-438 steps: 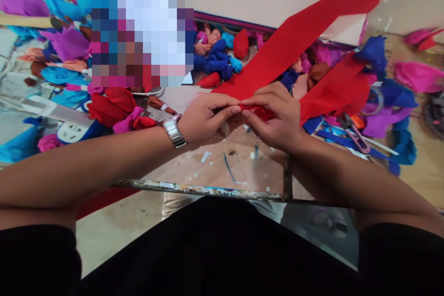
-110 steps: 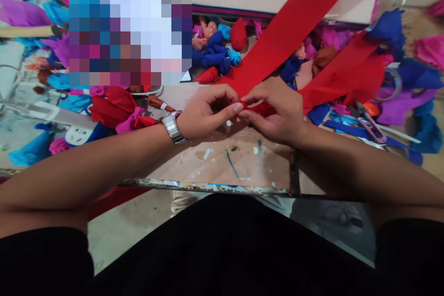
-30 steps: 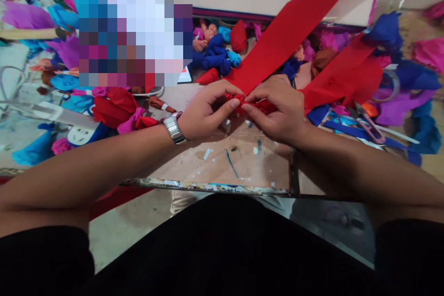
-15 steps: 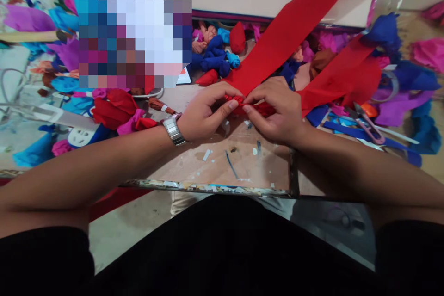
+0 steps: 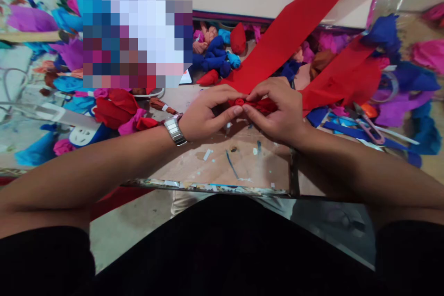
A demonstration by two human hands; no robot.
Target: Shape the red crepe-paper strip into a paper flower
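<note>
turned since earlier, one spiralled red coil (image 5: 239, 101) sits pinched between two hands (image 5: 208, 113) (image 5: 279, 108)

Pinching a red coil (image 5: 239, 101) between left hand (image 5: 206, 113) and right hand (image 5: 277, 107), over a flecked surface (image 5: 204, 166). Wearing a metal watch (image 5: 175, 130) on the left arm (image 5: 114, 162). Facing a broad red strip (image 5: 277, 39) behind both hands, with a pink-handled tool (image 5: 372, 127) off to the right and a blue-and-white power strip (image 5: 83, 133) leftward.

Upper end of red strip (image 5: 294, 25) beyond top edge
</note>
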